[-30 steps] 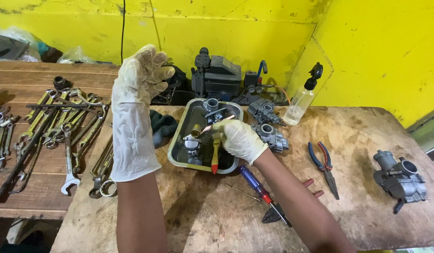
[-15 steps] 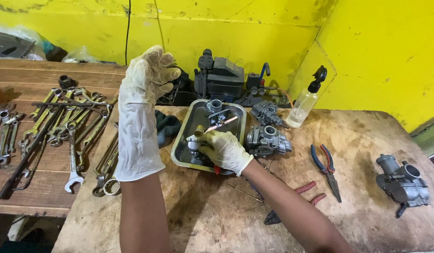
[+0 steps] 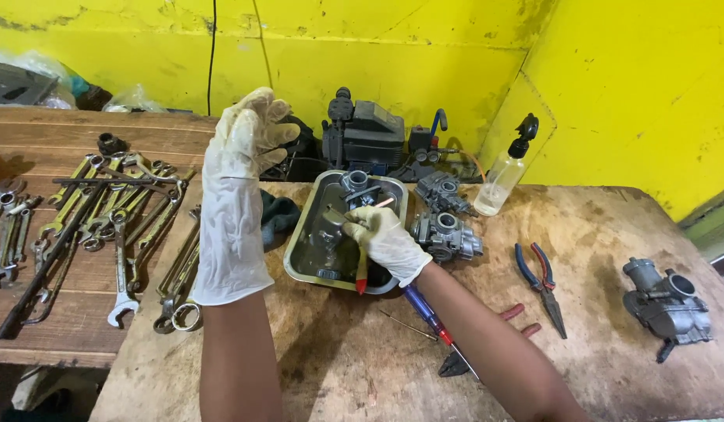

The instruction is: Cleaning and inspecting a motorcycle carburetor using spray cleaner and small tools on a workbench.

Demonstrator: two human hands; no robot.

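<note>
Nearest, a blue-handled screwdriver lies by the right forearm. The gloved right hand grips a red-handled brush over the steel tray (table edge close in front). The gloved left hand is raised, fingers loosely open, empty. Farther back stands a clear spray bottle.

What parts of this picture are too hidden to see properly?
Head view:
- Right hand covers whatever it grips in the tray.
- Right forearm hides the middle of the blue screwdriver.
- Left hand blocks the bench behind it.
- The left edge cuts off some wrenches.
</note>
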